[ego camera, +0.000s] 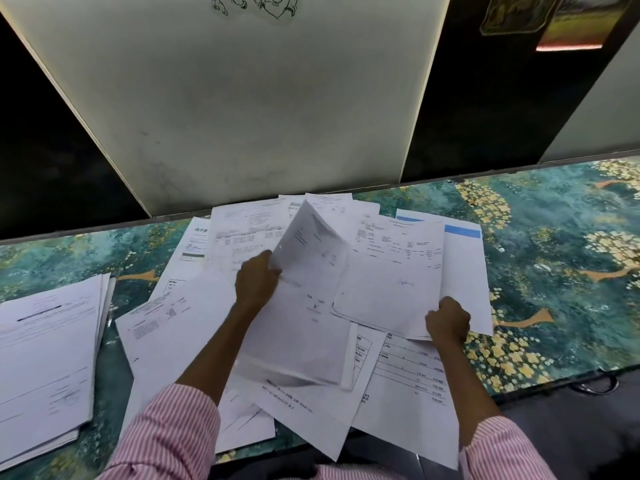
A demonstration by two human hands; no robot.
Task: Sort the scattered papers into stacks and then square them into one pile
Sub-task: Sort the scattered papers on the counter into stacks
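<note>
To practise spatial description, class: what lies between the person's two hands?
Head view: the lifted sheet gripped by the left hand and a printed sheet pinched by the right hand.

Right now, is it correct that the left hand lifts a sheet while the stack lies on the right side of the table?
No: the head view shows the stack on the left side of the table; the left hand does lift a sheet.
</note>
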